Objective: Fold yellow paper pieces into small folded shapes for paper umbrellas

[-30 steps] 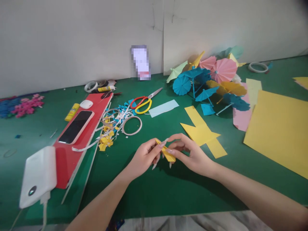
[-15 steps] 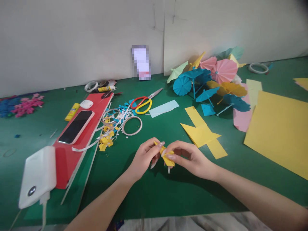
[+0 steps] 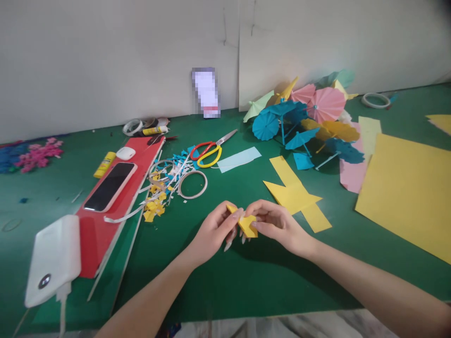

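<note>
Between both hands is a small folded piece of yellow paper (image 3: 249, 226), held above the green table near its front. My left hand (image 3: 217, 228) pinches its upper left end between thumb and fingers. The right side of the same piece is gripped by my right hand (image 3: 275, 224), thumb on top and fingers curled behind. Just beyond my right hand lie yellow paper cutouts (image 3: 293, 195), a pointed piece overlapping a strip. A roll of tape (image 3: 192, 184) rests beyond my left hand, beside scissors (image 3: 210, 155) with red and yellow handles.
Paper umbrellas (image 3: 329, 104) cluster at the back right, near a large yellow sheet (image 3: 405, 192). Paper scraps (image 3: 155, 206) lie left of the tape. A dark-screened phone (image 3: 111, 187) sits on a red board (image 3: 90, 244), with a white power bank (image 3: 52, 260) at its near end.
My right fingers have shifted on the folded yellow paper, and more of its flat face now shows. Its right end has risen slightly. The whole view has moved a little.
</note>
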{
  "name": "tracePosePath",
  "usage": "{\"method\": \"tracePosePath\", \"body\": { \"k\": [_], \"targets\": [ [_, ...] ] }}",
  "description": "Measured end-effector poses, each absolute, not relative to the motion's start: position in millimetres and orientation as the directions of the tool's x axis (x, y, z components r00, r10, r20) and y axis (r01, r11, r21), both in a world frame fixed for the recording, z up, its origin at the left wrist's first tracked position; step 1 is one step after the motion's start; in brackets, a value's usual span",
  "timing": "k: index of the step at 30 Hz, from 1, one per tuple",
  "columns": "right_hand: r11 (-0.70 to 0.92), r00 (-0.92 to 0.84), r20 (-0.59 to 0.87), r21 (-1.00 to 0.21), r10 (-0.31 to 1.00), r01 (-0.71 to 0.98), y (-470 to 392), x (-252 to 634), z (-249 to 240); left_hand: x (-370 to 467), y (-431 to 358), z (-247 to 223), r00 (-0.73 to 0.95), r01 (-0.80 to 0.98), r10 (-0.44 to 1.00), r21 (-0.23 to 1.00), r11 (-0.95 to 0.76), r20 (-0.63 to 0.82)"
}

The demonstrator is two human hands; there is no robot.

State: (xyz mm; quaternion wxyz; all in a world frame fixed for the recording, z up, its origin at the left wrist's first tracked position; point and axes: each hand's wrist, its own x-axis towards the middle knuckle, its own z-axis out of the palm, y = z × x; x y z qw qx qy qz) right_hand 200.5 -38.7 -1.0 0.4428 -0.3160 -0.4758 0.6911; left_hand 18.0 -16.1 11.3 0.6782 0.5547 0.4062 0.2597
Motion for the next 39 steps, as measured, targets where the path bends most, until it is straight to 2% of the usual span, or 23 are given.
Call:
{"method": "tracePosePath", "body": {
  "k": [7, 13, 19, 25, 32, 39],
  "targets": [
    [-0.065, -0.337, 0.025, -0.966, 0.941, -0.252, -40, 199, 0, 15, -13, 12, 0.619, 0.041, 0.751, 0.965, 0.260, -0.229],
    [0.138, -0.286, 0.136, -0.990, 0.949, -0.014, -41, 201, 1, 13, -11, 14, 0.647, 0.067, 0.726, 0.966, 0.250, -0.233],
    [0.237, -0.295, 0.204, -0.968, 0.934, 0.083, -41, 200, -2, 11, -12, 11, 0.639, 0.119, 0.729, 0.967, 0.224, -0.248],
    [0.375, -0.288, 0.300, -0.891, 0.910, 0.256, -40, 200, -6, 12, -12, 11, 0.642, 0.169, 0.711, 0.958, 0.232, -0.285],
    [0.517, -0.319, 0.426, -0.799, 0.847, 0.307, -43, 200, -13, 12, -14, 10, 0.638, 0.210, 0.715, 0.958, 0.194, -0.285],
    [0.613, -0.330, 0.519, -0.708, 0.788, 0.350, -47, 199, -17, 13, -15, 12, 0.645, 0.214, 0.699, 0.951, 0.225, -0.310]
  ]
}}
